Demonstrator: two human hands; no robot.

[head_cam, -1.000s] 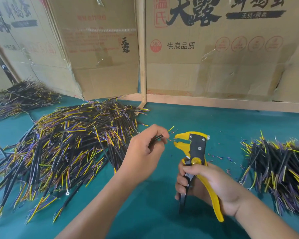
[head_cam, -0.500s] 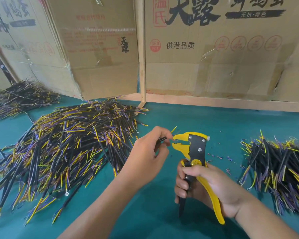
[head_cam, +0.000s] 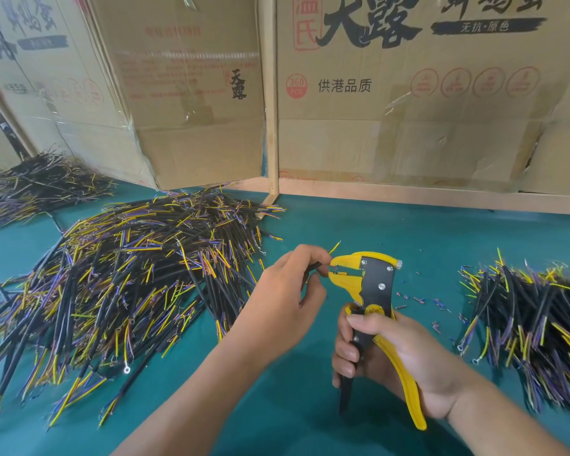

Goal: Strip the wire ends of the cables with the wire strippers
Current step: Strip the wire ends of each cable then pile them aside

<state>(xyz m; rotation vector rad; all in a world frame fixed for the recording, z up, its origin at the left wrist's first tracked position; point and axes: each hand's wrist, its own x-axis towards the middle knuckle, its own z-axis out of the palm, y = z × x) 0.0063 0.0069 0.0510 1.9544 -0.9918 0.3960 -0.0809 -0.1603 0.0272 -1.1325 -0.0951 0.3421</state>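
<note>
My left hand (head_cam: 288,299) pinches a short black cable (head_cam: 314,268) near its end, and one thin inner wire reaches into the jaws of the wire strippers (head_cam: 374,291). A yellow wire of the same cable sticks up past the jaws. The strippers are yellow and black, held upright, with the jaws pointing left. My right hand (head_cam: 392,353) grips their handles from below. A big heap of black cables with yellow and purple ends (head_cam: 119,278) lies at the left, and a smaller heap (head_cam: 533,317) at the right.
The work surface is a teal mat (head_cam: 408,235). Small bits of cut insulation (head_cam: 422,302) lie right of the strippers. Cardboard sheets (head_cam: 408,110) on a wooden frame (head_cam: 271,103) wall off the back. Another cable pile (head_cam: 30,185) sits at the far left.
My left hand has moved right and brought the cable's wire end from beside the jaws into them. The strippers have stayed almost in place.
</note>
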